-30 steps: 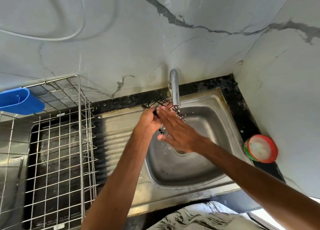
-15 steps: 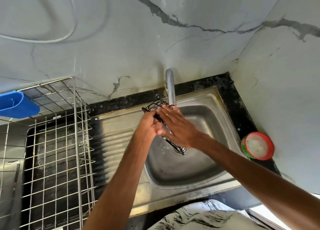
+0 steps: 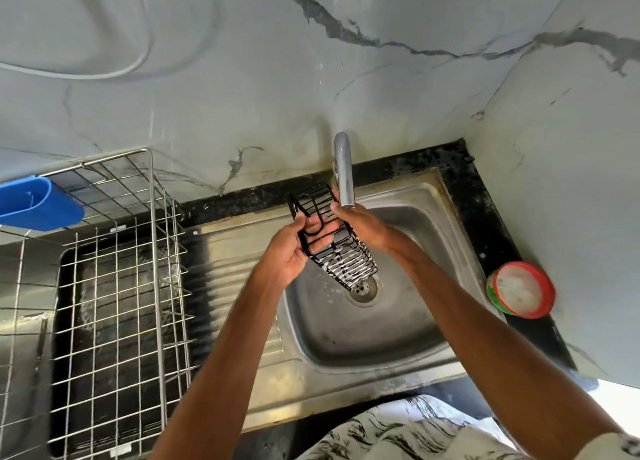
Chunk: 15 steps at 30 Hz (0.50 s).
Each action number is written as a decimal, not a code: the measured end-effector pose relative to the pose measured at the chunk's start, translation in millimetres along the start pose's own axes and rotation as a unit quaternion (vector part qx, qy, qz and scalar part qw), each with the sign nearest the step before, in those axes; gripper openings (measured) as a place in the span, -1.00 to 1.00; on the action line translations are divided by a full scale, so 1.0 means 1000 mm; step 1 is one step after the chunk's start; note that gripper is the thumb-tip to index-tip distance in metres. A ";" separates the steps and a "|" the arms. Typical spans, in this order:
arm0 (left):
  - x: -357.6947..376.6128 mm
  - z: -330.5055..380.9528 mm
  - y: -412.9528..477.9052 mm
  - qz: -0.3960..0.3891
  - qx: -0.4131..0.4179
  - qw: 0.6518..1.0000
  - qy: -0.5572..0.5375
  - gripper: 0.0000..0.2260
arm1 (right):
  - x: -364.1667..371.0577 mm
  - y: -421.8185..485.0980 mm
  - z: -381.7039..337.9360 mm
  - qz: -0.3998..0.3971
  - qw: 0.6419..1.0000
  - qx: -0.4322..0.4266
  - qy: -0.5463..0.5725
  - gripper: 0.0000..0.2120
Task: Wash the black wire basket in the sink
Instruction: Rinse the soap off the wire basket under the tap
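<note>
The black wire basket hangs tilted over the steel sink, its lower end foamy and just above the drain. My left hand grips its left side, fingers curled through the wires. My right hand rests on its upper right edge, directly under the chrome tap. Whether the right hand grips the basket or only rubs it is unclear. No stream of water is clearly visible.
A steel wire dish rack with a blue plastic holder stands on the left. A round red-rimmed tub of white paste sits on the black counter to the right. Marble walls close the back and right.
The basket has swung from lying flat under the tap to hanging tilted down toward the drain. My right hand has slid from on top of it to its upper right edge.
</note>
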<state>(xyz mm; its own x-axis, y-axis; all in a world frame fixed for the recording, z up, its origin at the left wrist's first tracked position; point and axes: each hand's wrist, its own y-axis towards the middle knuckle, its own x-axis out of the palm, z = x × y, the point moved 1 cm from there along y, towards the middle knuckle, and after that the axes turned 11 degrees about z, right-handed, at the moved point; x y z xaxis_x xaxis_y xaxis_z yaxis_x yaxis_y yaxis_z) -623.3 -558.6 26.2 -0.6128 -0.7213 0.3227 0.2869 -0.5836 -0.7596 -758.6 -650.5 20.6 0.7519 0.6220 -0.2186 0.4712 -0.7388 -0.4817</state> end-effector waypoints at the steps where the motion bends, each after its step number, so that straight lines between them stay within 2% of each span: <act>1: -0.002 -0.001 0.000 0.003 -0.001 1.000 0.009 -0.65 | 0.001 0.004 0.006 -0.019 0.999 0.012 -0.036 -0.56; 3: -0.003 -0.003 0.000 0.011 -0.003 1.000 0.013 -0.65 | 0.007 0.001 0.013 -0.014 0.997 -0.020 -0.071 -0.46; 6: -0.003 -0.008 0.002 0.043 0.002 0.999 0.012 -0.65 | 0.019 -0.037 0.011 0.038 0.990 -0.093 -0.098 -0.50; 9: -0.009 -0.014 0.006 0.053 0.004 0.999 0.000 -0.61 | 0.026 -0.068 0.040 0.061 0.952 -0.258 -0.155 -0.41; 10: -0.010 -0.017 0.007 0.063 0.010 0.998 0.004 -0.60 | 0.029 -0.073 0.050 0.059 0.945 -0.276 -0.166 -0.40; 13: -0.008 -0.027 0.007 0.110 0.058 0.991 0.052 -0.60 | 0.034 -0.088 0.048 0.045 0.962 -0.227 -0.143 -0.31; 15: -0.005 -0.030 0.008 0.135 0.083 0.985 0.073 -0.58 | 0.036 -0.081 0.043 0.048 0.964 -0.225 -0.135 -0.29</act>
<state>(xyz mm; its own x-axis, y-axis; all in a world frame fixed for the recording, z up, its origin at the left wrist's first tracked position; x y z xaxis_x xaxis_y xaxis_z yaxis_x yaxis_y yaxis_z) -639.5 -548.5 1.7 -0.5937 -0.8043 0.0267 0.5632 -0.4390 -0.7001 -788.9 -557.2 15.3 0.6833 0.5443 -0.4867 0.6027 -0.7967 -0.0447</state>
